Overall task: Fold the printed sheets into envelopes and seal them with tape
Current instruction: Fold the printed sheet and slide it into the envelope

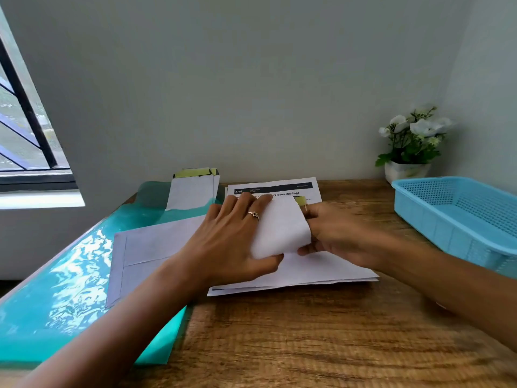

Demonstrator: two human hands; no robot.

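White sheet (pixel 281 228) half-folded atop the stack (pixel 321 271) on the worktop (pixel 279 345): left hand (pixel 232 242) presses it flat, right hand (pixel 335 236) pinches its flap, taped envelopes (pixel 193 189) stand behind, more remain.

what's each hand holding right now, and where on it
Left hand presses the folded sheet at its left edge; right hand pinches its curled right edge.

A wooden table (pixel 293 340) carries everything. A glossy teal plastic sheet (pixel 70 289) covers its left part. Right of that sheet lies a stack of printed sheets (pixel 321 271); further right a light blue mesh basket (pixel 458 219), behind it what seems an artificial potted flower (pixel 411 152).
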